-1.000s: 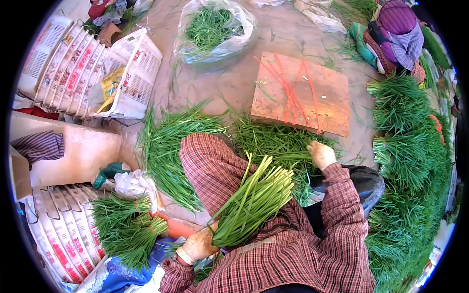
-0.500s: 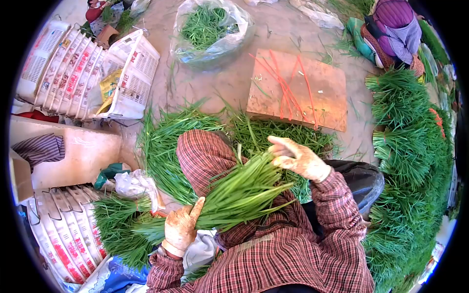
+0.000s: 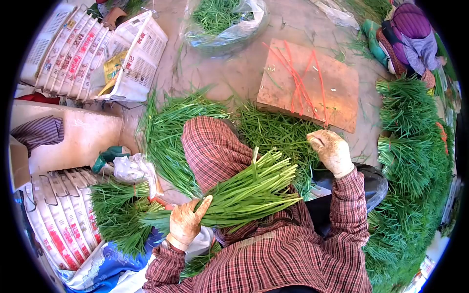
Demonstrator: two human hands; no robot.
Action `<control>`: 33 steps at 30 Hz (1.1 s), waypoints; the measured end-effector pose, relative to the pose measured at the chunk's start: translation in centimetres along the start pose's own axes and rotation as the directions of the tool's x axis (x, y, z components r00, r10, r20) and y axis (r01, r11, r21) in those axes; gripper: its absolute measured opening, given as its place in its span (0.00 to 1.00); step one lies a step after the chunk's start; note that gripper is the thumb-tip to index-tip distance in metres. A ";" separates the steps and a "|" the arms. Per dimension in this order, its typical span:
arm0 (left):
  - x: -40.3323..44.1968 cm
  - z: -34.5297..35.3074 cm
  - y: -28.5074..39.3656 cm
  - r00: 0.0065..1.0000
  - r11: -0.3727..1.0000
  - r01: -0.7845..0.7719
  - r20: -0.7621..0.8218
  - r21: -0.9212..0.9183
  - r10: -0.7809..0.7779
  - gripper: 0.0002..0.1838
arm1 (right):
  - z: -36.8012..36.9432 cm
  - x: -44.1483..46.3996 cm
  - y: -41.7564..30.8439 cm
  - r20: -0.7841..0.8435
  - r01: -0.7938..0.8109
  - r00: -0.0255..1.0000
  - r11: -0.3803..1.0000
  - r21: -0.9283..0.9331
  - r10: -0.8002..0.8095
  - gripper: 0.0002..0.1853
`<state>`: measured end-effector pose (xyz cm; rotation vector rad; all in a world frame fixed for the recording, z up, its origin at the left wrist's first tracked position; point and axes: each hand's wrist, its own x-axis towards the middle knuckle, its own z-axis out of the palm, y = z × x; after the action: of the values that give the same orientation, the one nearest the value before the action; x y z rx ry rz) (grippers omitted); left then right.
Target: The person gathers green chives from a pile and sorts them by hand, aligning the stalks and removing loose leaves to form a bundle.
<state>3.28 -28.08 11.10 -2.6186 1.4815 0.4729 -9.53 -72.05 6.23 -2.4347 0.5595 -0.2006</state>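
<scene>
My left hand (image 3: 185, 222), in a stained pale glove, is closed around a bunch of green chives (image 3: 251, 193). The bunch lies across my lap, its pale cut ends to the right and its leaf tips behind the hand. My right hand (image 3: 333, 150), gloved too, is raised off to the right, apart from the bunch. Its fingers are curled together in a pinch; whatever they hold, if anything, is too small to make out. Beneath it lie loose chives (image 3: 278, 134). Beyond it, red ties (image 3: 299, 83) are spread over a wooden board (image 3: 337, 93).
Tied chive bundles (image 3: 408, 151) are stacked along the right, with another person (image 3: 415, 39) crouching behind. More bundles (image 3: 119, 210) lie at left beside white crates (image 3: 61, 219). An open plastic bag (image 3: 254, 27) of chives stands at the back. Further crates (image 3: 139, 53) lie at upper left.
My right hand has left the cut ends of the bunch, moving right and closing from spread fingers to a pinch. My left hand keeps its hold on the chives. The view has shifted slightly.
</scene>
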 end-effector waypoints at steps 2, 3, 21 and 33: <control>0.3 -0.4 0.0 1.000 1.000 -0.009 0.018 -0.002 0.009 0.47 | 0.1 0.6 -2.8 0.134 0.137 0.981 0.990 0.018 -0.138 0.19; 0.5 -0.6 -0.1 1.000 1.000 -0.018 0.025 -0.005 0.018 0.47 | 0.7 1.2 -4.3 0.255 0.276 0.926 0.960 0.048 -0.279 0.24; 1.4 -0.5 -1.0 0.995 0.985 -0.005 0.095 -0.171 0.022 0.49 | -0.7 -1.1 3.7 0.114 -0.059 0.989 0.952 -0.302 0.097 0.18; 1.5 -0.8 -0.6 0.991 0.991 0.025 0.136 -0.131 -0.007 0.48 | 6.6 -3.4 -7.7 0.259 0.399 0.885 0.917 0.003 -0.386 0.25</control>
<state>4.67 -29.16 11.38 -2.6333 1.4329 0.7557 -8.14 -61.44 5.67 -2.5485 -0.0502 -0.0351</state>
